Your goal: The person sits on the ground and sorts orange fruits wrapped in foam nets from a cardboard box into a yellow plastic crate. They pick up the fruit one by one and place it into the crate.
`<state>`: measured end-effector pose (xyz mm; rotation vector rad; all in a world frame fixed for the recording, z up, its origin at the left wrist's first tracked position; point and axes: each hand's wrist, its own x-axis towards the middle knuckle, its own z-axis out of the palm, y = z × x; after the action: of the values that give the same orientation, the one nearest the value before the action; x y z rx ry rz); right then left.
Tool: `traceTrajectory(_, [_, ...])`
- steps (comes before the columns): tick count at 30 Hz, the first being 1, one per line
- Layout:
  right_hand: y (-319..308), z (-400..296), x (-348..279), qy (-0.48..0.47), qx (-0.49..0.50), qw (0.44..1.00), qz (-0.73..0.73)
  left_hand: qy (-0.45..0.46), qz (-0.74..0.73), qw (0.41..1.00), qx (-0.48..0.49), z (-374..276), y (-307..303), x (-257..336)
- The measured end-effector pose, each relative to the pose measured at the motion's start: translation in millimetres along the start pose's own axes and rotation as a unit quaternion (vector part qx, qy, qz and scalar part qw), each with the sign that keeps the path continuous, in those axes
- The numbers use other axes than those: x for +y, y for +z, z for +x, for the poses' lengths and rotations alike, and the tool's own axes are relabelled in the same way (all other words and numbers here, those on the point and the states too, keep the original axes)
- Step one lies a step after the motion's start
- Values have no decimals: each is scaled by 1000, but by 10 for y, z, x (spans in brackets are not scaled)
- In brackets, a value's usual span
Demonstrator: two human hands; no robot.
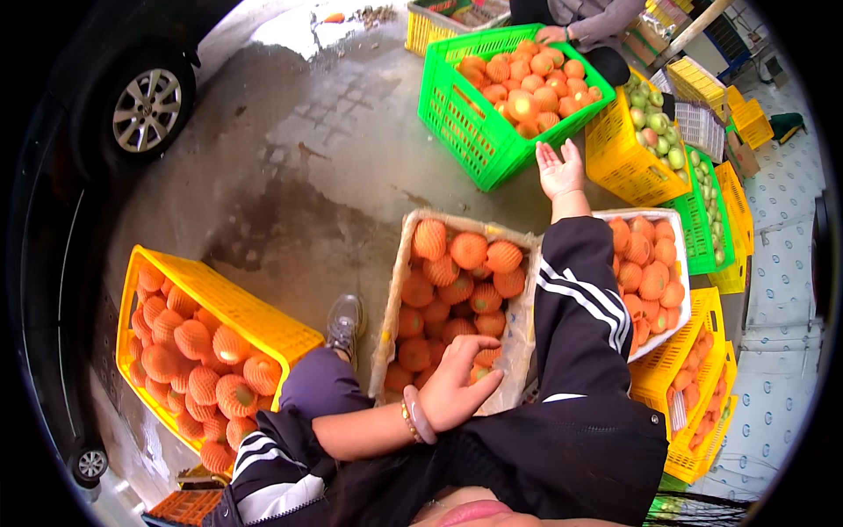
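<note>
My left hand [456, 381] hovers, palm down, over the near end of a plastic-lined box [390, 323]. Its thumb and index finger are apart with nothing between them; a bangle and a beaded bracelet circle the wrist. Round fruits in orange foam nets [454, 290] fill that box. Reaching forward, my right hand [564, 176] is empty, palm up, fingers spread. Its fingertips overlap the near corner of a green plastic crate [471, 135] in view; whether they touch it I cannot tell. More netted fruits [527, 85] are heaped in this crate.
A yellow crate [230, 290] of netted fruits stands at left, a white foam box [685, 283] at right. Beyond are crates of green fruits [655, 122]. A person's hand [553, 35] rests on the green crate's far rim. A dark car [62, 217] borders the wet floor.
</note>
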<state>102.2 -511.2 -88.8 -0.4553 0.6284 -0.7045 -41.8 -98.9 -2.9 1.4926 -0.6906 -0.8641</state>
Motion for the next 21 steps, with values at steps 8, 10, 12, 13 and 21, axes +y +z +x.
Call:
traceTrajectory(8, [-1068, -595, 263, 87, -112, 816, -560, -18, -32, 999, -33, -76, -36, 198])
traceTrajectory(10, [-1395, -650, 359, 15, -194, 585, -788, 3, -41, 998, -37, -89, -5, 163])
traceTrajectory(12, [-1482, -891, 600, -69, -227, 400, -885, 6, -43, 999, -31, -106, -18, 143])
traceTrajectory(13, [-1363, -1085, 749, -58, -200, 381, -901, 0, -43, 999, -29, -119, -34, 150])
traceTrajectory(21, [-1061, -1625, 1359, -162, -117, 231, -952, 10, -43, 999, -29, -181, -18, 150])
